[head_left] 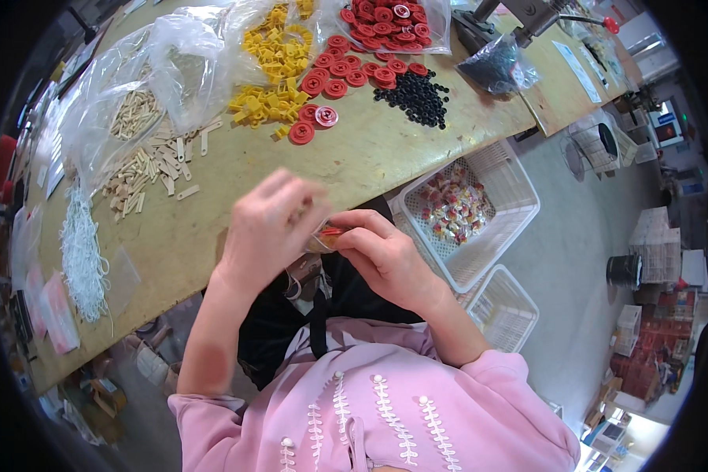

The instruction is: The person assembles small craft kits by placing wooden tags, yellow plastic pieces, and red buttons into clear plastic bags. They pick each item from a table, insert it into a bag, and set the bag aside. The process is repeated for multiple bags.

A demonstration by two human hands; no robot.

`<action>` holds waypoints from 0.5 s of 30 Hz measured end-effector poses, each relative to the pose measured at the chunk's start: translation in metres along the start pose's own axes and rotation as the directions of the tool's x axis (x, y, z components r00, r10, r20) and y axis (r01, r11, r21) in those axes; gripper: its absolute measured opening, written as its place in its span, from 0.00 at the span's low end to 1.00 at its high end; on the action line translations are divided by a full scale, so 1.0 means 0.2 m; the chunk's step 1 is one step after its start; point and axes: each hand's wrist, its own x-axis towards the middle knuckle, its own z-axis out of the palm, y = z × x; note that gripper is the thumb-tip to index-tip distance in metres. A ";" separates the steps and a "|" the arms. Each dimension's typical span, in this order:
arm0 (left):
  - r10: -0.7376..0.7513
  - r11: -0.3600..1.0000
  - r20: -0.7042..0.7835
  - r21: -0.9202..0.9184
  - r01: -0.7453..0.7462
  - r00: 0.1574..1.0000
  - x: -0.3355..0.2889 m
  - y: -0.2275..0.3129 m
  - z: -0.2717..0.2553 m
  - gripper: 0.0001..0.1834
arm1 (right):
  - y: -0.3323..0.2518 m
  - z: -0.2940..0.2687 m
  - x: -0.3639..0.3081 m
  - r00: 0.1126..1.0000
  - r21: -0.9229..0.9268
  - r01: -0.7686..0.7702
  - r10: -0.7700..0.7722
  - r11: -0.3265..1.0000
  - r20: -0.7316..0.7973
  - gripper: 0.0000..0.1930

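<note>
Just past the table's near edge, above my lap, my right hand [385, 256] pinches a small clear bag [321, 241] with red and yellow pieces in it. My left hand [269, 228] is raised close beside the bag. Motion smears its fingers, so their grip cannot be made out. Beyond my hands lie red plastic discs [336, 88], yellow plastic parts [269, 104] and small black rings [417, 98]. Flat wooden sticks [157, 165] are heaped to the left, near a bundle of white string [84, 256].
On my right, a white basket [519, 216] holds many small filled bags, with another white basket [519, 303] nearer me. Large clear plastic bags [185, 67] lie on the table [370, 161]. A metal hand press [535, 20] stands at the far right.
</note>
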 end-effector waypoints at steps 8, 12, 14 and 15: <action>0.044 0.821 -0.077 0.571 0.008 0.996 0.32 -0.25 0.15 0.12 | -0.03 -0.01 -0.02 1.000 -0.033 -0.016 0.016 0.999 -0.022 0.08; 0.077 0.830 -0.134 0.558 0.010 0.988 0.29 -0.29 0.17 0.09 | 0.02 -0.05 -0.05 0.999 -0.062 -0.017 0.014 0.998 -0.050 0.08; 0.069 0.849 -0.192 0.527 0.043 0.979 0.28 -0.29 0.13 0.08 | 0.02 -0.06 -0.06 0.998 -0.056 -0.021 0.018 0.998 -0.053 0.08; 0.168 0.858 -0.255 0.514 -0.014 0.952 0.28 -0.32 0.13 0.05 | 0.03 -0.06 -0.06 0.998 -0.053 -0.021 0.018 0.998 -0.053 0.08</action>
